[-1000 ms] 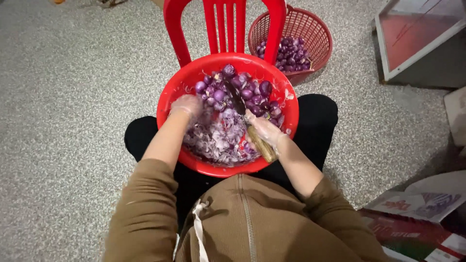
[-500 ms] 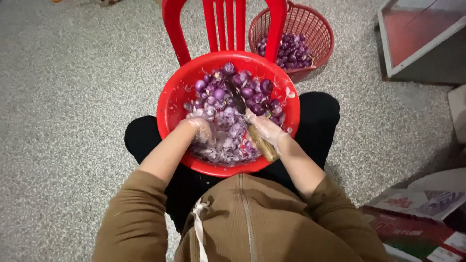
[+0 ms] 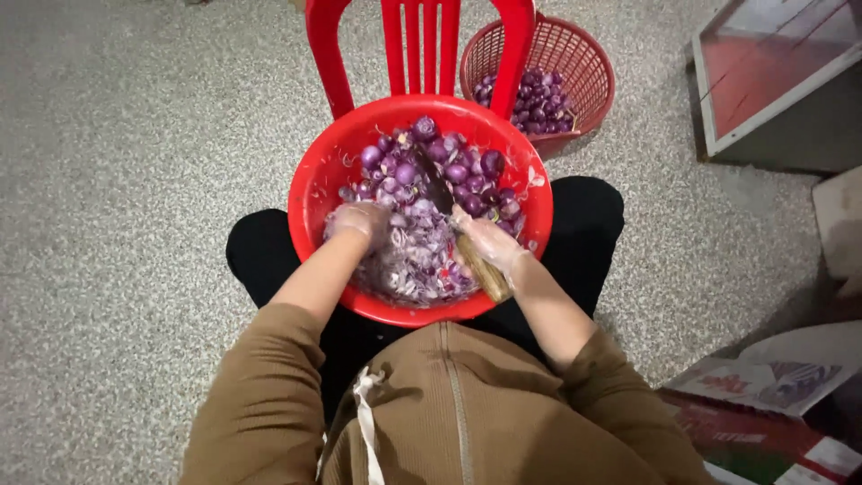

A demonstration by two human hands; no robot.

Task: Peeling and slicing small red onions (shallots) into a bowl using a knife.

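The red basin (image 3: 310,193) rests on the person's lap, filled with small purple onions (image 3: 467,166) toward its far side and loose peels (image 3: 417,260) toward its near side. At the basin's left inner wall, the left hand (image 3: 359,220), in a thin clear glove, curls down into the peels; whether it grips an onion I cannot tell. Right of the basin's centre, the right hand (image 3: 485,242) closes around the wooden handle of a knife (image 3: 440,193), blade pointing toward the onions. These onions look small, firm and light, likely slippery once skinned, so pinching each across its middle seems safest. Beyond the basin stands a red chair (image 3: 422,45), and to the right of it a red basket (image 3: 588,67) holding more onions.
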